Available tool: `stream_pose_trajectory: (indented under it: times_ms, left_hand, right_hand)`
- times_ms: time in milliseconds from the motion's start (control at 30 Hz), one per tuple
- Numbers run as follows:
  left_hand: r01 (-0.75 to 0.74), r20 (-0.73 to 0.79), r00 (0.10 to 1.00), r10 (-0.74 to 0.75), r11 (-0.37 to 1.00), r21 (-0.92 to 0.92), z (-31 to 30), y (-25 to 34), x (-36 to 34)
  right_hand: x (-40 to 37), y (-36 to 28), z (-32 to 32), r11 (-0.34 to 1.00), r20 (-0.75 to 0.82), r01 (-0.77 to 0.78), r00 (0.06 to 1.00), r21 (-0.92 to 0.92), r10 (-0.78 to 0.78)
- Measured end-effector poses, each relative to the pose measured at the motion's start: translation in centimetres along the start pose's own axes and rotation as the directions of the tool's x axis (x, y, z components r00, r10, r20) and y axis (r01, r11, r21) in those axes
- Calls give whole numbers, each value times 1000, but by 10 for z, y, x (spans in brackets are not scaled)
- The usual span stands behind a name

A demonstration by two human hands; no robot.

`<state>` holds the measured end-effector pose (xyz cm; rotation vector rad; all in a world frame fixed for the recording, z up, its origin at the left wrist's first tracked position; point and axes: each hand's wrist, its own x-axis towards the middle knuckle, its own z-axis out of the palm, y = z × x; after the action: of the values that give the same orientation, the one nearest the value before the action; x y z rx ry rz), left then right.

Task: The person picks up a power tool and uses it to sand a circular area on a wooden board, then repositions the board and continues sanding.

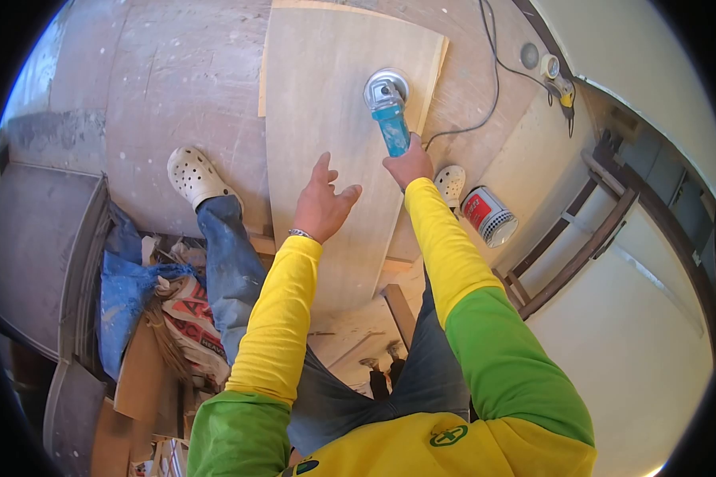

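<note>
My right hand (410, 163) is wrapped round the rear of a teal angle grinder (391, 127). The grinder's round disc (388, 83) lies over the far right part of a pale wooden board (326, 103). Over the middle of the same board, my left hand (326, 199) is held with its fingers apart and nothing in it. A dark power cord (495, 87) loops across the floor to the right of the board.
Right of the board stands a red-labelled can (489, 216). A tape roll (550, 66) and a yellow-black tool (565, 94) lie farther off. Scrap wood and sacks (191, 318) pile up at left, beside a grey panel (44, 246). White panels (636, 302) line the right.
</note>
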<state>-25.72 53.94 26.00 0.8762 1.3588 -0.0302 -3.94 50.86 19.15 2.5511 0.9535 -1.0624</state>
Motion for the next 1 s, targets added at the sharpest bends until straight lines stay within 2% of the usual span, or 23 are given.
stream_pose_trajectory:
  times_ms: [733, 900, 1000]
  left_hand:
    - [-2, 0, 1000, 2, 1000, -3, -1, -1, -3]
    - [-15, -4, 1000, 15, 1000, 7, 2, -5, -3]
    - [-21, -7, 1000, 21, 1000, 11, 4, -5, -3]
  right_hand:
    - [2, 10, 7, 997, 11, 21, 1000, -73, -20]
    - [2, 14, 0, 992, 6, 102, 995, -79, -102]
    - [1, 14, -4, 991, 13, 101, 995, -83, -100]
